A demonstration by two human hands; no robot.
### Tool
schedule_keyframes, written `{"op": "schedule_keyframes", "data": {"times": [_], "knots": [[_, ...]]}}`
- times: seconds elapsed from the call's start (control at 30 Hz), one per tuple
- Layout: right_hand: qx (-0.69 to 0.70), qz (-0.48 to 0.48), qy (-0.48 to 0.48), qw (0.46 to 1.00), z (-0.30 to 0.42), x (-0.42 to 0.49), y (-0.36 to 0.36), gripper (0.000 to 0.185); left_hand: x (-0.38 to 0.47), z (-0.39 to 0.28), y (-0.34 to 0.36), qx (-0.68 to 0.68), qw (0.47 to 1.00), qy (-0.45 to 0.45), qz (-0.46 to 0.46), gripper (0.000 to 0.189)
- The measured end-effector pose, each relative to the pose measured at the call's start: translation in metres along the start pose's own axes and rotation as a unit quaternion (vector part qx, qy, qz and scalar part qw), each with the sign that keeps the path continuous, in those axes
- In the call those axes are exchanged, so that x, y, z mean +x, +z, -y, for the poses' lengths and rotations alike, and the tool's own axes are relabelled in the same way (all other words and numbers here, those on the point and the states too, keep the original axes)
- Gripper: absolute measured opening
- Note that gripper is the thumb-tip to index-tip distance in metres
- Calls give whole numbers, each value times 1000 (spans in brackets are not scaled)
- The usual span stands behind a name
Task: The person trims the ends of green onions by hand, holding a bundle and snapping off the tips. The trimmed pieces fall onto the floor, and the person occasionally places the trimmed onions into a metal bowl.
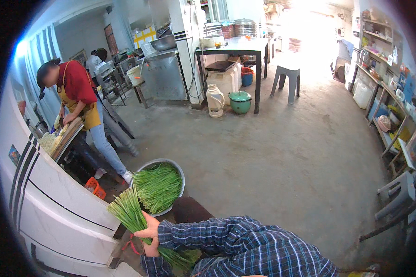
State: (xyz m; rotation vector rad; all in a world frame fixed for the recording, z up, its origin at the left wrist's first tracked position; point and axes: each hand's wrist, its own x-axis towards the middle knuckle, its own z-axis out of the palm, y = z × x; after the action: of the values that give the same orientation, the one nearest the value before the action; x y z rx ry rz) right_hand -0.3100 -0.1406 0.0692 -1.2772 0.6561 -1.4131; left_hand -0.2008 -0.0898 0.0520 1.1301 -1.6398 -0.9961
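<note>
A thick bundle of long green stalks, likely chives (128,210), lies slantwise in my two hands at the lower left. My right hand (149,226) wraps around its middle, thumb and fingers spread across the stalks. Just below it, my left hand (151,248) grips the same bundle, partly hidden by the stalks and sleeves. A red strip (133,244) hangs beside the left hand; whether it circles the bundle I cannot tell. The lower ends of the bundle reach down toward my lap. Directly beyond my hands, a round metal basin (183,175) holds a heap of similar green stalks (159,188).
A white wall (66,207) runs close on my left, with an orange basket (95,188) at its foot. Beyond, a person in an apron (78,86) works at a board (67,138). A thermos (215,100), green pot (240,102) and grey stool (287,81) stand farther off.
</note>
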Motion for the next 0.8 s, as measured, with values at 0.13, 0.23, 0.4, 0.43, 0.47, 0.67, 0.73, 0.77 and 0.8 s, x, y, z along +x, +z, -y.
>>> {"op": "schedule_keyframes", "data": {"times": [0.13, 0.23, 0.4, 0.43, 0.47, 0.67, 0.73, 0.77, 0.8], "knots": [[-185, 115, 51, 975, 0, 0, 5, 88, -10, 31, -12, -87, 991, -97, 19, 56], [-152, 280, 39, 947, 11, 14, -2, 88, -25, 35, -27, -179, 965, -189, 8, 48], [-189, 393, 96, 895, 7, 44, -16, 79, -56, 30, -63, -267, 943, -192, -57, 36], [-193, 376, 148, 894, 1, 48, -14, 77, -59, 32, -68, -275, 943, -174, -63, 35], [-66, 362, 153, 917, -5, 50, -9, 75, -61, 37, -68, -345, 915, -170, -126, 43], [-167, 289, 38, 942, -48, 68, 38, 48, -79, 84, -79, -287, 939, -162, -101, 51], [-187, 304, 48, 933, -61, 74, 49, 40, -85, 103, -92, -257, 933, -210, -137, 47], [-174, 306, 24, 936, -70, 79, 54, 36, -88, 112, -98, -255, 927, -219, -164, 45], [-107, 327, 53, 938, -78, 81, 59, 37, -91, 118, -104, -268, 925, -226, -150, 44]]}}
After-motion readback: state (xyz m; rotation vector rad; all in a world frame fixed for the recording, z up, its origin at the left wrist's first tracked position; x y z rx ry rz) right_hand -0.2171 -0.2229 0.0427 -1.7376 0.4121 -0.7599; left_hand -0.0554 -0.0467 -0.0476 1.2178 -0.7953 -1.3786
